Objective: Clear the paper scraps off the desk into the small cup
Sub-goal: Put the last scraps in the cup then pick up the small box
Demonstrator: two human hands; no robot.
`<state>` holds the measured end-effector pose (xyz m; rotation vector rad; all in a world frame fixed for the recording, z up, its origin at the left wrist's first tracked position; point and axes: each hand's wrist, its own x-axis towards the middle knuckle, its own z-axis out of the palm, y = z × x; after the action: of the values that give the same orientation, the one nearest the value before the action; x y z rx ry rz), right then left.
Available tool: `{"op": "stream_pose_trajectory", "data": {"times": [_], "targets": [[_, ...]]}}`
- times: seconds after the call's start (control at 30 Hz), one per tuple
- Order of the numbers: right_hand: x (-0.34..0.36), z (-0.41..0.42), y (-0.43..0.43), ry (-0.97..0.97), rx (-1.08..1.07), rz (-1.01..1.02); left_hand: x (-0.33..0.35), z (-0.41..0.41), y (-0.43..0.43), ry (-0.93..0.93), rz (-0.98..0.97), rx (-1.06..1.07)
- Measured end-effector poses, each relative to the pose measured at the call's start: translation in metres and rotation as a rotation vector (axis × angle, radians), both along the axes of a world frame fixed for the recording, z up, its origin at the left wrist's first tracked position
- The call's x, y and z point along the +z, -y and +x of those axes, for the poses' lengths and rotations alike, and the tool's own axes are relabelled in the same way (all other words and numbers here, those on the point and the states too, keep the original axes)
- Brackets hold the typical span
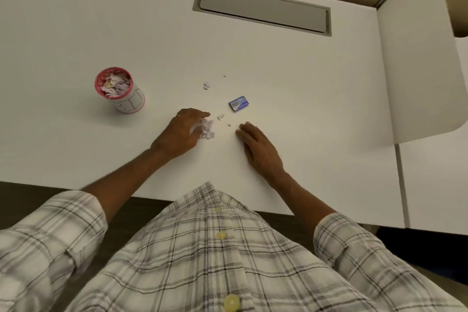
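A small white cup (131, 102) with a red rim stands on the white desk (304, 71) at the left, filled with paper scraps. My left hand (181, 132) is cupped on the desk with its fingers curled round a bunch of pale scraps (207, 129). Two small scraps (220, 117) lie just right of it, and more scraps (207, 85) lie farther back. My right hand (258, 145) rests flat on the desk with straight fingers pointing toward the loose bits, holding nothing.
A small blue box (239, 103) lies on the desk beyond my right hand. A grey cable hatch (262, 7) is set into the desk at the back. A white divider panel (417, 71) stands at the right.
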<state>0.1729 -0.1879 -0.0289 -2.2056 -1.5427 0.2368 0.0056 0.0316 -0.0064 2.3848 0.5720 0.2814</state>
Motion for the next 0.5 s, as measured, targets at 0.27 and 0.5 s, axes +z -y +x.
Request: {"op": "stream_pose_trajectory", "data": {"times": [0.27,0.5], "targets": [[0.005,0.023,0.042,0.109,0.191,-0.214,0.002,-0.003,0.006,-0.175,-0.06,0.038],[0.005,0.013,0.06,0.14,0.187,-0.27,0.009,0.024,0.034,-0.355,0.059,0.185]]}}
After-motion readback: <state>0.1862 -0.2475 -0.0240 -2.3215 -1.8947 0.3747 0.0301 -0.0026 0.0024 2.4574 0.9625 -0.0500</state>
